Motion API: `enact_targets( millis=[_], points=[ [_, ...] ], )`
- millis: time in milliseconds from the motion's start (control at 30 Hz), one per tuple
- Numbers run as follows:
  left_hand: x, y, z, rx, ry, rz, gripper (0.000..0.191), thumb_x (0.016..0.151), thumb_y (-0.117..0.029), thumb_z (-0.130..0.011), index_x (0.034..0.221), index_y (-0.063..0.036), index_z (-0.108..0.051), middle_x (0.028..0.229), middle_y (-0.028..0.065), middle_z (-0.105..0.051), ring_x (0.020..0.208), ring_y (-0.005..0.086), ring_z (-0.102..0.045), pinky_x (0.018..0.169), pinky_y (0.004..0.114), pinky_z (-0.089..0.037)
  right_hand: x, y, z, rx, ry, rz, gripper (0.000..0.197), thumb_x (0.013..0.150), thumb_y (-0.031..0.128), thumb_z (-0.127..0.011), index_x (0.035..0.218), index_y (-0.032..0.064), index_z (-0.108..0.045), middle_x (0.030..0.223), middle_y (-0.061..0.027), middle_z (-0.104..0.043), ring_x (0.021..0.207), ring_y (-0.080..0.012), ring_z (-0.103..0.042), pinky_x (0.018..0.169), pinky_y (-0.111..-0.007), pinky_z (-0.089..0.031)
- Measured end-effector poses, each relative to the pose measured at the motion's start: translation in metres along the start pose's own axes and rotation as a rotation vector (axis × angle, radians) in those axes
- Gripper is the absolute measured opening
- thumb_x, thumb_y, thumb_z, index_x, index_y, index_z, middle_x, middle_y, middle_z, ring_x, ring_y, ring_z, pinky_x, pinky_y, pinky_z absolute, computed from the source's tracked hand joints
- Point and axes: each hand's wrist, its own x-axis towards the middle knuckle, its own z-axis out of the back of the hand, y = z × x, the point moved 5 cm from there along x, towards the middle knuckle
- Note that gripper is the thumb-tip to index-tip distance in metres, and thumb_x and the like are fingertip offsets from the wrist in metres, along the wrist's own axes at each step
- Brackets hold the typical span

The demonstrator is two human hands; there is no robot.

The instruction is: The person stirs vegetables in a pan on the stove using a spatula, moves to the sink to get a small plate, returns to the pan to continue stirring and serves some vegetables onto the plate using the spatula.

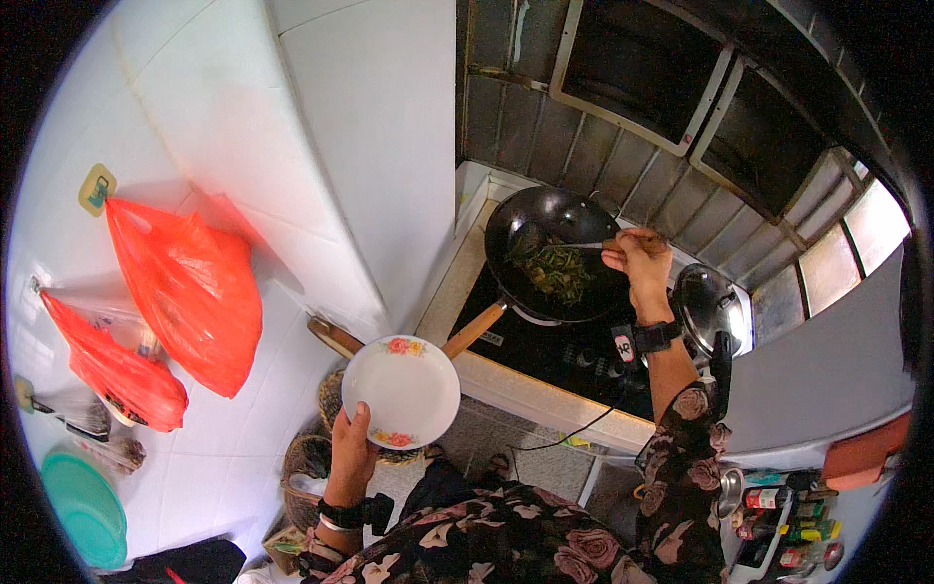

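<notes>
My left hand [354, 447] grips the near left rim of a white plate [408, 394] with printed flowers, thumb on top. The plate is in front of the tip of the wooden handle [474, 330] of a black wok [543, 208] on the stove. My right hand [639, 255], above the wok's right side, is closed around the wooden handle of a spatula [584, 246]. The spatula's head is hard to make out in the dark pan. Cooked green vegetables [560, 274] lie in the wok.
A glass lid [704, 306] stands right of the stove [540, 347]. Red plastic bags [193, 292] hang on the left wall, above a green basin [84, 511]. Woven baskets [303, 467] are below my left hand. Bottles [762, 498] stand at lower right. A thin cable [569, 438] crosses the stove's front edge.
</notes>
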Motion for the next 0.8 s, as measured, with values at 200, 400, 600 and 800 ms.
enact_targets(
  millis=[200,400,600,800],
  points=[
    [0.002,0.000,0.000,0.027,0.001,-0.006,0.051,0.096,-0.032,-0.054,0.133,0.0021,-0.041,0.125,0.0145,-0.055,0.112,0.0236,-0.057,0.094,0.038,-0.047,0.005,-0.011,0.024,-0.054,-0.102,0.003,0.012,0.083,0.003,-0.064,0.090,-0.0058,-0.061,0.078,-0.0128,-0.065,0.062,-0.0219,-0.066,0.054,-0.033,-0.058],
    [-0.001,0.000,-0.012,-0.015,-0.023,0.008,0.050,0.097,-0.030,-0.054,0.132,0.0022,-0.041,0.126,0.0140,-0.055,0.114,0.0228,-0.055,0.095,0.038,-0.046,0.004,-0.021,0.028,0.160,-0.227,0.031,0.009,0.084,0.002,-0.063,0.087,-0.0069,-0.060,0.074,-0.0127,-0.064,0.057,-0.0196,-0.063,0.050,-0.030,-0.056],
    [0.003,0.005,-0.008,-0.019,-0.001,-0.012,0.048,0.097,-0.029,-0.053,0.133,0.0019,-0.041,0.126,0.0136,-0.055,0.113,0.0229,-0.056,0.095,0.037,-0.046,-0.003,-0.035,0.048,0.094,-0.195,-0.026,0.016,0.087,0.008,-0.062,0.096,-0.0051,-0.061,0.082,-0.0173,-0.067,0.069,-0.0263,-0.069,0.058,-0.034,-0.061],
    [0.001,0.000,-0.019,-0.010,0.010,0.002,0.048,0.097,-0.028,-0.053,0.133,0.0024,-0.041,0.126,0.0146,-0.055,0.112,0.0231,-0.057,0.095,0.038,-0.047,-0.003,-0.048,0.044,0.318,-0.295,0.000,0.012,0.087,0.007,-0.061,0.093,-0.0041,-0.059,0.085,-0.0166,-0.067,0.066,-0.0252,-0.068,0.058,-0.034,-0.060]
  ],
)
